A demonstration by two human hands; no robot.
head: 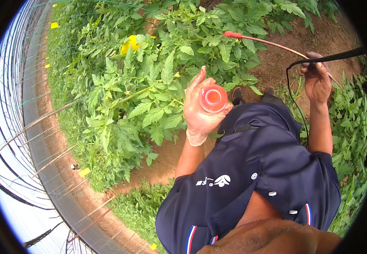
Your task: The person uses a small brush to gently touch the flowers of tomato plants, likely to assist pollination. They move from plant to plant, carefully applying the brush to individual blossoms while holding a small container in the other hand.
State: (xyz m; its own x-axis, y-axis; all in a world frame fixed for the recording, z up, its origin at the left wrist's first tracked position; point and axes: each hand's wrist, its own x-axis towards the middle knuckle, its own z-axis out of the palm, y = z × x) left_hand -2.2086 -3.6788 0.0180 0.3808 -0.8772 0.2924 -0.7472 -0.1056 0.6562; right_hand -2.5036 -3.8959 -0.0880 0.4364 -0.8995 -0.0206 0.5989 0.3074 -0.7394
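Observation:
My left hand [196, 111], in a thin translucent glove, holds a small round container [220, 107] of red liquid, its circular opening facing up at me. My right hand [316, 79] is bare, with darkened fingers, and pinches a thin rod [275, 44]. At the rod's far end is a red, fuzzy-looking tip [232, 35], against or just above the leaves of a tomato plant [215, 47]; I cannot tell whether it touches. Tomato foliage with a few small yellow flowers [177, 74] lies beside my left hand.
A black cord [326, 59] crosses in front of my right hand. Yellow cards [132, 44] hang among the plants. Bamboo stakes [40, 123] and strings slant at the left, before a dark greenhouse side wall [40, 165]. Brown soil [285, 63] shows between rows; my shoes [238, 94] stand on it.

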